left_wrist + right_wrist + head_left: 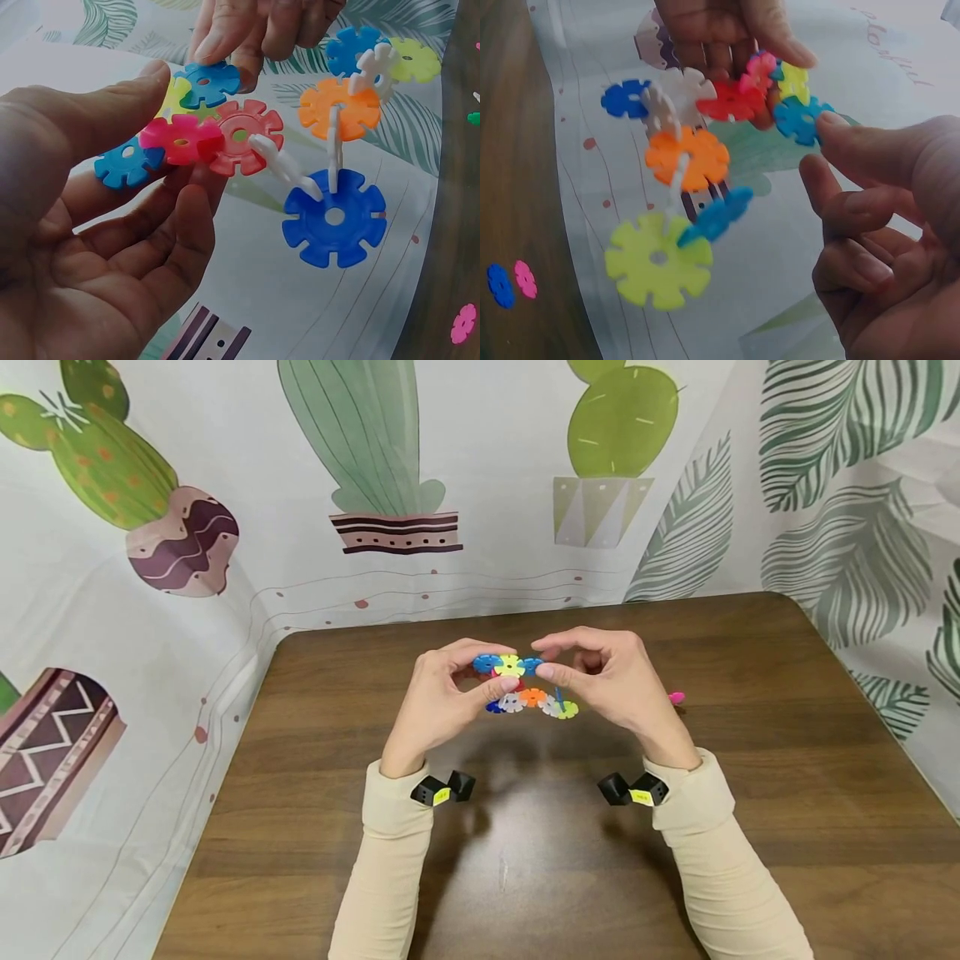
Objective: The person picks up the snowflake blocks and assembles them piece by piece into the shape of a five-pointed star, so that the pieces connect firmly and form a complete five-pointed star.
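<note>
A chain of slotted plastic discs is raised in front of me. My left hand [442,697] pinches its upper end between thumb and fingers, around the yellow disc [509,666] and the pink disc [180,140]. My right hand [611,681] has its thumb against the light blue disc [804,120] at that end, with the index fingertip apart from it. From the red disc [246,136] the chain runs through white discs, a dark blue disc [334,217] and an orange disc [688,159] to a yellow-green disc [658,261] with another blue disc [716,216] in it.
The chain hangs over a brown wooden table [300,827]. A loose pink disc [677,697] lies beyond my right wrist. In the right wrist view a loose dark blue disc [501,285] lies beside a pink one. A cactus-print cloth [502,485] stands behind the table.
</note>
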Available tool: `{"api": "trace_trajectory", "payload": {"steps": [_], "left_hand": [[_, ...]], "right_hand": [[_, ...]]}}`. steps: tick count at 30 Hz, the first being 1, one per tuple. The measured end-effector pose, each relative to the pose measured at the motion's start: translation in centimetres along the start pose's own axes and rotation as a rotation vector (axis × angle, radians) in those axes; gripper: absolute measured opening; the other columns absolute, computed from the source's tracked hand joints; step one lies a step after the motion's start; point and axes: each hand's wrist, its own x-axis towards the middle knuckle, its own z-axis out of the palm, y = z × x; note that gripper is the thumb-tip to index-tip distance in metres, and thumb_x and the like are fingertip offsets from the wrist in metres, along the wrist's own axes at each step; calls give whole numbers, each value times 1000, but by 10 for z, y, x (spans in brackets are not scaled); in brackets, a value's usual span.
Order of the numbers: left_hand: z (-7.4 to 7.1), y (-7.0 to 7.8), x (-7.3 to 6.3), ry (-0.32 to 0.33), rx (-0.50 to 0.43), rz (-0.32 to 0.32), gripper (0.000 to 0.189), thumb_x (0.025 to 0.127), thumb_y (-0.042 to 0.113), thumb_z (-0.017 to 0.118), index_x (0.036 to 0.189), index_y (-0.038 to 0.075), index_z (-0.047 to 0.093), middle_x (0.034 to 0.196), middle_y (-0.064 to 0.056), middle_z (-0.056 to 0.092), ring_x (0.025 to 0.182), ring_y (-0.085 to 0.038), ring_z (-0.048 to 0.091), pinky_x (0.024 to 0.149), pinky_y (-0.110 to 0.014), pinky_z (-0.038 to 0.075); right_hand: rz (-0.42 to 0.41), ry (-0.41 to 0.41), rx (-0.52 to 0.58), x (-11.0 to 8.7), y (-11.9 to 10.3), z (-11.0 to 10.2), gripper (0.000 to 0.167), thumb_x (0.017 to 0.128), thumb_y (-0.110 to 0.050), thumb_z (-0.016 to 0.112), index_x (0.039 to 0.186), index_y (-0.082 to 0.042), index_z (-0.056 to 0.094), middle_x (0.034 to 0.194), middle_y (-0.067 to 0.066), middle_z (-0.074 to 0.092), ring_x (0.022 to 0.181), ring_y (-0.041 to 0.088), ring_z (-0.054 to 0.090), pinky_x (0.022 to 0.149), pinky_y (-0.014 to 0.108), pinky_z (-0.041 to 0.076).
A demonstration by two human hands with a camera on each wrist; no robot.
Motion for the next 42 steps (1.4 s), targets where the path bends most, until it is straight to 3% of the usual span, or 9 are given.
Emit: {"api": "trace_trajectory", "payload": {"steps": [5, 11, 17, 23, 34, 42], "left_hand": [[-1, 0, -1, 3, 3, -9, 26, 91, 18, 88, 116, 15, 81, 111, 0, 79, 91, -12, 74, 84, -31, 66], [-1, 0, 0, -13, 10, -10, 26, 91, 20, 88, 116, 15, 81, 110, 0, 79, 88, -11, 75, 81, -32, 66], [-3, -3, -1, -47, -12, -48, 30, 92, 19, 87, 120, 16, 79, 107, -2, 79, 85, -14, 76, 78, -27, 65], [-3, -5, 0, -71, 13, -46, 34, 92, 21, 87, 124, 20, 78, 115, 3, 80, 99, -11, 74, 94, -34, 63], [6, -5, 2, -42, 42, 21, 20, 92, 22, 87, 112, 20, 81, 115, 6, 78, 103, -10, 74, 94, -35, 62], [12, -5, 4, -5, 59, 20, 11, 93, 21, 85, 103, 17, 83, 115, 4, 78, 103, -10, 73, 91, -35, 63]], "right_hand": [[3, -36, -61, 0, 3, -4, 19, 90, -16, 89, 107, -22, 84, 95, -6, 73, 52, 14, 46, 46, 26, 34], [-20, -43, -92, 0, 5, -4, 9, 90, -15, 88, 96, -20, 84, 99, -4, 75, 56, 17, 46, 47, 27, 34], [-35, -25, -97, 0, 4, -3, 8, 90, -14, 88, 95, -20, 84, 97, -4, 75, 56, 17, 46, 48, 27, 35], [-32, -10, -88, -1, 5, -2, 9, 90, -15, 89, 93, -23, 84, 94, -6, 74, 56, 17, 45, 49, 27, 36], [-41, -25, -102, 0, 4, -1, 12, 90, -17, 89, 92, -28, 82, 94, -11, 73, 54, 15, 45, 48, 27, 35], [-55, -46, -94, 1, 3, 0, 11, 90, -16, 89, 92, -25, 83, 95, -8, 74, 54, 15, 46, 48, 26, 36]]}}
